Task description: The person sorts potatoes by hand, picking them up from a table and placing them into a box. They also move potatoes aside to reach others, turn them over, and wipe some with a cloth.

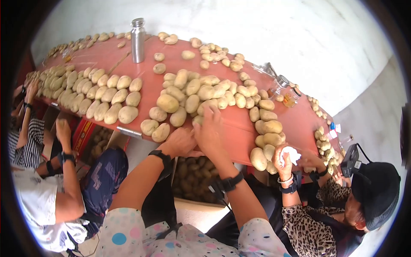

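Observation:
My right hand (209, 132) reaches to the near side of a pile of potatoes (182, 92) on the red table. Its fingers are bent around a potato (198, 120) at the pile's edge, which they partly cover. Just left of it, my left hand (180, 142) is low over the table's front edge. The right hand hides most of the left fingers, so I cannot see whether they hold anything. Two potatoes (160, 132) lie close to the left hand's knuckles. Both wrists wear black straps.
Neat potato rows (102, 94) fill the table's left side. A steel bottle (138, 40) and a glass jar (280, 83) stand farther back. Below the edge is a box of potatoes (195, 182). People sit on both sides; the right one's hand (283, 162) holds something white.

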Demonstrator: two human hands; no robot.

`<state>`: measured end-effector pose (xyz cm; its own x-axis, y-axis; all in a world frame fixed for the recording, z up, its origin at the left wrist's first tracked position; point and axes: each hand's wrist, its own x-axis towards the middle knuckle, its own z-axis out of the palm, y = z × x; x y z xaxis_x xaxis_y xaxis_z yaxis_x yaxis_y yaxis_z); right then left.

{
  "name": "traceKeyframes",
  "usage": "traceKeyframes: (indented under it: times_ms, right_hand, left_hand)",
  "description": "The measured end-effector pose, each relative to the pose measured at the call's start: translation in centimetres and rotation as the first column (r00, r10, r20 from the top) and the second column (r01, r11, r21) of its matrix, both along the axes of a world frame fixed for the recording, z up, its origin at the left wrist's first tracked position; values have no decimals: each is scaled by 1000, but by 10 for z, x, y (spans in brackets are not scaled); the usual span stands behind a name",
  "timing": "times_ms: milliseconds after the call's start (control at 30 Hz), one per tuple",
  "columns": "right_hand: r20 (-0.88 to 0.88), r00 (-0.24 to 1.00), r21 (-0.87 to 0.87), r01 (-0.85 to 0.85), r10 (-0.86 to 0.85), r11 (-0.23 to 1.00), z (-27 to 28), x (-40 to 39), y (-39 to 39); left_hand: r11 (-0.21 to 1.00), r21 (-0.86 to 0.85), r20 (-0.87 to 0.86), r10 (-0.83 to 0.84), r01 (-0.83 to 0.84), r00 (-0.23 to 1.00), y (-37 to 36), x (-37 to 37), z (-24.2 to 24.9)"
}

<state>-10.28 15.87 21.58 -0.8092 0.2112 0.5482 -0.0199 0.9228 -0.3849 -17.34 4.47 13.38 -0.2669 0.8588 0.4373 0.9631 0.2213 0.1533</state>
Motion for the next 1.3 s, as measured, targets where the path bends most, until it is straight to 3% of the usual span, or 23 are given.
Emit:
traceKeyframes:
  times_ms: [67, 100, 167, 233, 300, 367, 433, 467, 567, 633, 767, 900, 967, 1000, 1067, 1133, 1167, 1300]
  right_hand:
    - [241, 964, 82, 91, -109, 992, 1, -24, 0]
    - [232, 965, 81, 104, -120, 991, 2, -33, 1]
    - [462, 877, 4, 148, -133, 989, 3, -48, 2]
    - [425, 894, 44, 137, -142, 990, -5, -50, 5]
    - [391, 908, 89, 127, -152, 988, -13, -46, 11]
    - [324, 944, 82, 39, -63, 996, -13, -35, 16]
    - [328, 944, -14, 50, -42, 999, -12, -22, 22]
    - [329, 944, -110, 56, -17, 992, -11, -16, 27]
    - [388, 921, -176, 35, 36, 984, 1, 6, 45]
    - [446, 892, -163, -3, 76, 987, 9, 22, 57]
    - [575, 803, -224, -31, 157, 974, 8, 47, 67]
    - [567, 806, -246, -32, 170, 969, -3, 50, 62]
    - [308, 940, -134, -111, 148, 985, -20, 45, 56]
    - [315, 939, -63, -124, 138, 990, -28, 45, 54]
    - [355, 924, -28, -144, 145, 989, -28, 41, 44]
    - [339, 933, 178, -194, 125, 965, -29, 37, 37]
    - [350, 928, 165, -198, 130, 966, -33, 34, 35]
    - [369, 926, 176, -153, 79, 972, -34, 29, 35]
  left_hand:
    - [994, 89, -73, 67, -60, 995, -1, 5, 12]
    - [998, 65, -84, 17, -11, 996, -2, 7, 19]
    - [999, 19, -98, 30, -28, 995, -1, 6, 16]
    - [990, -115, -100, 75, -86, 992, -1, 7, 16]
    - [992, -107, -135, 55, -70, 989, -2, 7, 19]
    - [993, -100, -159, 39, -55, 986, -1, 11, 25]
    - [960, -250, -99, 105, -127, 990, 0, 13, 31]
    - [961, -250, -97, 101, -122, 990, 0, 13, 31]
    - [979, -188, -48, 72, -79, 996, -1, 12, 29]
    - [997, -56, -95, 44, -49, 995, -2, 13, 28]
    - [994, -93, -37, 57, -60, 998, -3, 13, 28]
    - [985, -146, -57, 83, -90, 995, -1, 13, 29]
    - [994, -87, -68, 61, -66, 996, 0, 9, 27]
    - [999, -16, -85, 34, -36, 996, -1, 10, 20]
    - [997, -61, -95, 37, -43, 995, 0, 7, 14]
    - [986, -141, -109, 69, -84, 992, 2, 7, 16]
    - [961, -251, -112, 88, -114, 990, 2, 5, 13]
    - [979, -168, -101, 100, -116, 990, 3, 6, 16]
